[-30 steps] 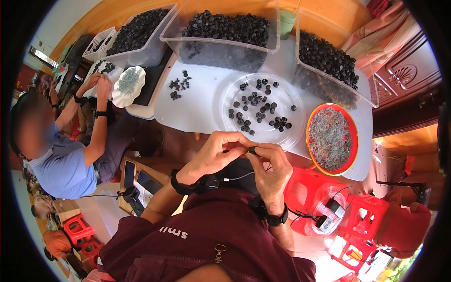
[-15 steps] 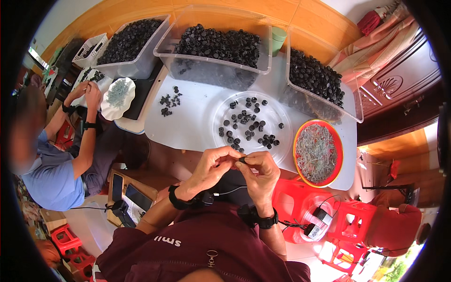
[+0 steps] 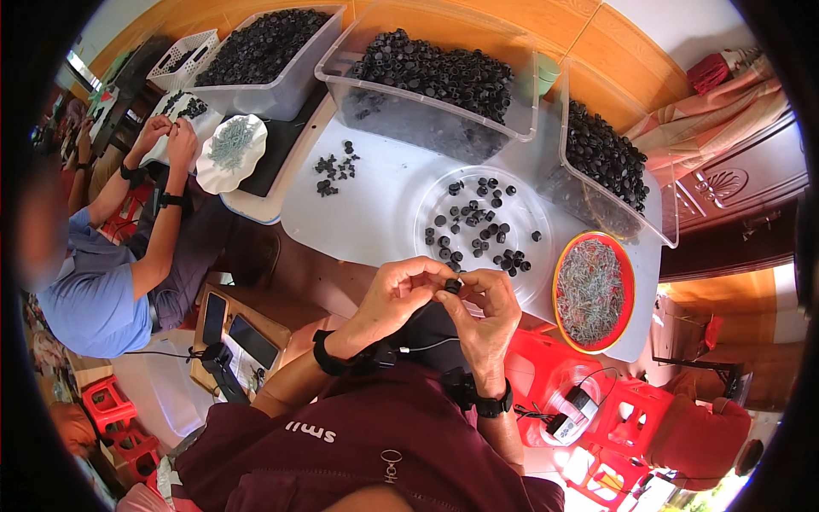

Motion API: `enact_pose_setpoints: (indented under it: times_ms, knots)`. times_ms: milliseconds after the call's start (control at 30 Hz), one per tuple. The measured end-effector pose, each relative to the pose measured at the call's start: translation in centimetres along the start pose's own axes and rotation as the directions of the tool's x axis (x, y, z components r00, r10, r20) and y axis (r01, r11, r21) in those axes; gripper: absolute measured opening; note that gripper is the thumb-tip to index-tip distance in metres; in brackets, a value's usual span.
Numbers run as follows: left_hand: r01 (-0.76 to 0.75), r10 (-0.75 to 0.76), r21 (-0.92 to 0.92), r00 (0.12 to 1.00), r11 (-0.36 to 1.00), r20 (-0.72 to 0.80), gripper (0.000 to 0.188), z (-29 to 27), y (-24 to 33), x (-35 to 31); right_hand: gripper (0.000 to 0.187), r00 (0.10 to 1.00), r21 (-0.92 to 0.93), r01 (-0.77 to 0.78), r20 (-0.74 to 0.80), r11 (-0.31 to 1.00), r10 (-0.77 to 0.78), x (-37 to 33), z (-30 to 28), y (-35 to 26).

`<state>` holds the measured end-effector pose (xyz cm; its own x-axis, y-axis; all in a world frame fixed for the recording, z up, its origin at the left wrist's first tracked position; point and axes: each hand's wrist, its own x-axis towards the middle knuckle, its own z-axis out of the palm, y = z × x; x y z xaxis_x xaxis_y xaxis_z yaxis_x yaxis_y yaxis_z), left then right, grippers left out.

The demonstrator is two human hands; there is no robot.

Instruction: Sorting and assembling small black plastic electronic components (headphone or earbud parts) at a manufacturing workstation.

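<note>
From here, the left hand (image 3: 395, 297) and right hand (image 3: 490, 309) stay pinched together on a small black part (image 3: 452, 287) between them, which now shows more plainly, so its handling looks unfinished, with the clear tray (image 3: 526, 210) just beyond.

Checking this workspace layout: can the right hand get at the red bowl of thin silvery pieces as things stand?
Probably yes: the red bowl sits open to the right of the right hand, nothing visibly between, though that hand is occupied with a small black part.
</note>
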<state>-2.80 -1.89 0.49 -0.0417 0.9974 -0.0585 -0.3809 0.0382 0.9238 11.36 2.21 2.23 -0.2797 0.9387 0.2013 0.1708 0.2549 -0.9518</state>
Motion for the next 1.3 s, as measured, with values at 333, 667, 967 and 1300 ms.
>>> enact_pose_setpoints:
  times_ms: [333, 667, 967, 1300]
  knots:
    - [-0.072, 0.072, 0.026, 0.997, 0.997, 0.015, 0.020, -0.3, 0.0, -0.2, 0.028, 0.963, -0.246, 0.271, 0.061, 0.931, -0.264, -0.3, 0.1, 0.0]
    - [-0.043, 0.044, -0.016, 0.998, 0.999, 0.036, 0.019, -0.7, 0.0, -0.4, 0.026, 0.927, -0.364, 0.369, 0.076, 0.855, -0.367, -0.7, 0.3, 0.0]
    - [0.015, -0.012, -0.115, 1.000, 0.993, 0.028, 0.025, -0.4, 0.6, -0.3, 0.030, 0.938, -0.304, 0.345, 0.096, 0.888, -0.332, -0.4, 0.1, 0.0]
    - [0.222, -0.190, -0.451, 0.975, 0.865, 0.117, 0.026, -0.9, 0.0, -0.3, 0.039, 0.943, -0.339, 0.332, 0.127, 0.880, -0.307, -1.0, 0.3, 0.4]
